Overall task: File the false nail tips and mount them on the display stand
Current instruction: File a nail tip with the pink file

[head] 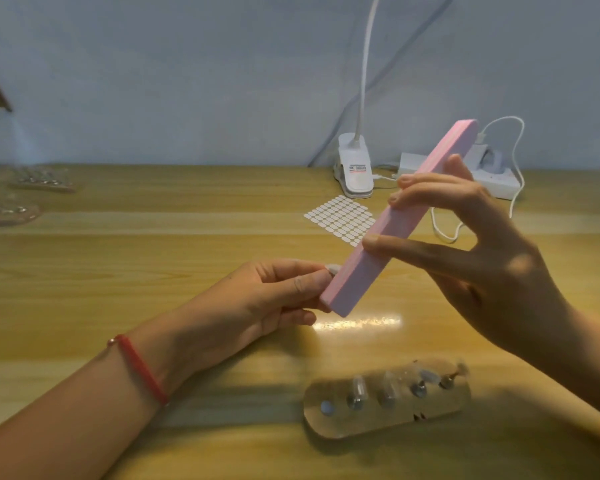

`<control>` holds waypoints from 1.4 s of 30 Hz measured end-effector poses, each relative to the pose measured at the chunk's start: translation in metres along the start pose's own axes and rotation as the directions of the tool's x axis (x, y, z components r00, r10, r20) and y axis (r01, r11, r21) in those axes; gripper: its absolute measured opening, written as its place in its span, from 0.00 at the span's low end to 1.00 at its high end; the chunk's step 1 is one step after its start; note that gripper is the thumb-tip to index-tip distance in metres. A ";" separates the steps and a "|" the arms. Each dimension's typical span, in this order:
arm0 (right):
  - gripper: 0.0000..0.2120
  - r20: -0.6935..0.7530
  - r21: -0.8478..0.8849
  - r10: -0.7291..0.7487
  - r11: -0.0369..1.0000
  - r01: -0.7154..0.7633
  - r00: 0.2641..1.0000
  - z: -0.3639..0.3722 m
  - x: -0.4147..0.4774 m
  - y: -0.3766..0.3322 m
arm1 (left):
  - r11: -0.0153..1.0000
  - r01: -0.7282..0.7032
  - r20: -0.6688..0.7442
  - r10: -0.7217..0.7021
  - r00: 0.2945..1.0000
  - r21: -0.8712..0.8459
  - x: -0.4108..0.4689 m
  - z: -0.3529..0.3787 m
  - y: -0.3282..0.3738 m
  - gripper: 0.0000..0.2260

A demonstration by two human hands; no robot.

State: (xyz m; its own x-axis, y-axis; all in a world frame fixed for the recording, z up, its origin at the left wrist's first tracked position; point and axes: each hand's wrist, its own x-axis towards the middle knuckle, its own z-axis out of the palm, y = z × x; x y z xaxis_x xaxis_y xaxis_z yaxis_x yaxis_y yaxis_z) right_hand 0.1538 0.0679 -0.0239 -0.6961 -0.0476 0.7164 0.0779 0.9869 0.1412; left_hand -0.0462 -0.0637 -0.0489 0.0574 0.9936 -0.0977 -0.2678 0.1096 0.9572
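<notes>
Filing is under way. The left hand (274, 296), at 9 o'clock from the middle of the view, pinches a small clear false nail tip (332, 269) between thumb and forefinger. The tip's edge sits against the lower end of the pink file (399, 220). The right hand (482, 254), at 3 o'clock, grasps that file between thumb and fingertips. The file slants from the tip up toward 1 o'clock.

The display stand (388, 400) lies flat on the counter (153, 237) at 5 o'clock, well apart from both hands. It has five posts in a row. The three middle posts appear to carry clear tips already. The leftmost post shows only a bare round pad, and the rightmost is too blurred to tell. By that reading the job is past halfway: this tip needs finishing and mounting, and perhaps one more after it.

A sheet of adhesive tabs (340, 220) lies at 12 o'clock from the hands, presumably for sticking the tips to the posts. A white clip lamp (354, 168) stands just behind the sheet. At 10 o'clock, near the counter's far left edge, sit clear trays (14, 209) whose contents are too blurred to make out.
</notes>
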 end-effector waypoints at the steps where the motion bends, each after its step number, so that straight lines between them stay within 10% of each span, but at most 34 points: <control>1: 0.16 0.003 -0.003 -0.003 1.000 0.003 1.000 0.000 0.000 0.000 | 1.000 0.007 0.006 -0.008 1.000 0.011 0.000 0.000 0.000 0.08; 25: 0.15 0.136 0.035 -0.115 0.993 0.111 0.984 0.002 0.004 -0.019 | 1.000 0.006 -0.001 -0.006 1.000 0.010 0.003 0.000 -0.004 0.12; 42: 0.12 0.212 0.195 0.094 0.971 -0.136 0.973 0.000 0.011 -0.021 | 1.000 -0.024 -0.007 0.024 1.000 -0.004 0.000 0.003 -0.002 0.06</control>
State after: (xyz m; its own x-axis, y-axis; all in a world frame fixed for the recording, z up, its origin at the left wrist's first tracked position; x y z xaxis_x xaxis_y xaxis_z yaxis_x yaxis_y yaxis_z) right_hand 0.1449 0.0465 -0.0188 -0.8210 0.0790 0.5655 0.0313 0.9951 -0.0935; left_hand -0.0426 -0.0643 -0.0498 0.0444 0.9961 -0.0767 -0.2726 0.0860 0.9583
